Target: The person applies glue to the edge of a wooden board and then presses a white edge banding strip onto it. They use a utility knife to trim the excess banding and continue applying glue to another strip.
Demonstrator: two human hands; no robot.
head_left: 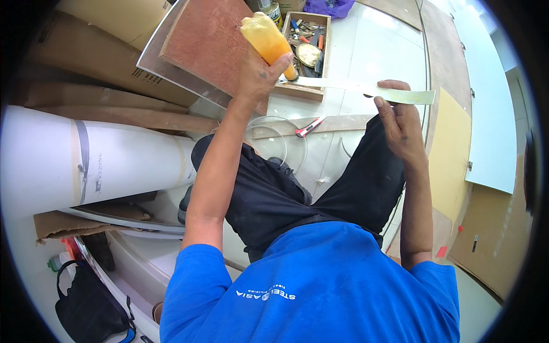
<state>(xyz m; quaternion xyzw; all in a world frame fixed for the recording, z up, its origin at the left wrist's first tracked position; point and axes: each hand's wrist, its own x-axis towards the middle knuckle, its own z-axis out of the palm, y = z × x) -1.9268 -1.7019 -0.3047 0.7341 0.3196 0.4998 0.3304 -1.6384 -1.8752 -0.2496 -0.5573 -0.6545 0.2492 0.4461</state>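
Observation:
My left hand (260,75) is wrapped around a yellow squeeze bottle (266,38), tilted with its dark narrow end down toward the right. That end meets or hovers just over a long pale strip (414,96); I cannot tell whether they touch. The strip looks like edge banding and runs roughly level from beside the bottle to my right hand (398,117). There my thumb and fingers pinch it, and its free end sticks out to the right. Below, a red and white utility knife (309,127) lies on a thin wooden board (349,123).
A wooden toolbox (311,92) with tools and a round tin stands ahead, beside cans (273,10) and purple cloth (330,7). Reddish-brown panels (203,43) lean left, above a large white roll (131,163). A loose coil (284,154) lies by my feet. Pale panels (489,97) line the right.

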